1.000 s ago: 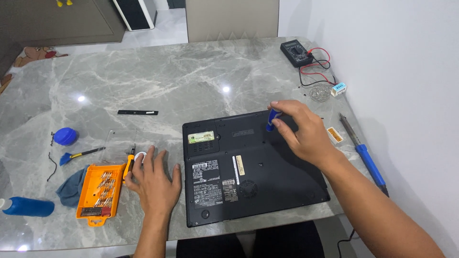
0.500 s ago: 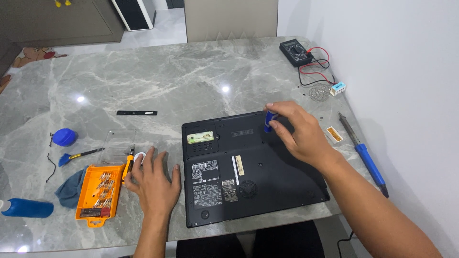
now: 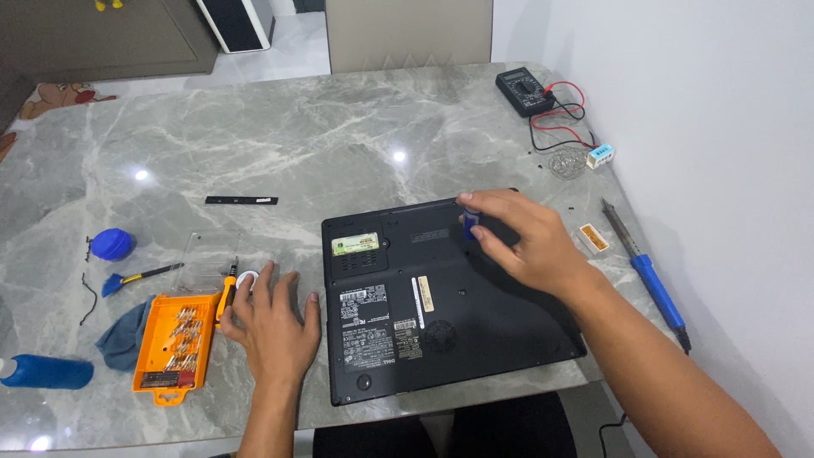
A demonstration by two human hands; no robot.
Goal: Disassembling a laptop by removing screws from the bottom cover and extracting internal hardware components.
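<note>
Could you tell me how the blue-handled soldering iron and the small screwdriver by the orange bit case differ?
The soldering iron is long, has a blue handle and lies untouched by the table's right edge. The screwdriver is much shorter, orange and black, and lies beside the bit case, close to the left hand. Both lie flat on the marble table.

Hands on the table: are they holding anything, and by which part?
The right hand pinches a small blue tool by its top, over the upturned laptop. The left hand lies flat, holding nothing.
</note>
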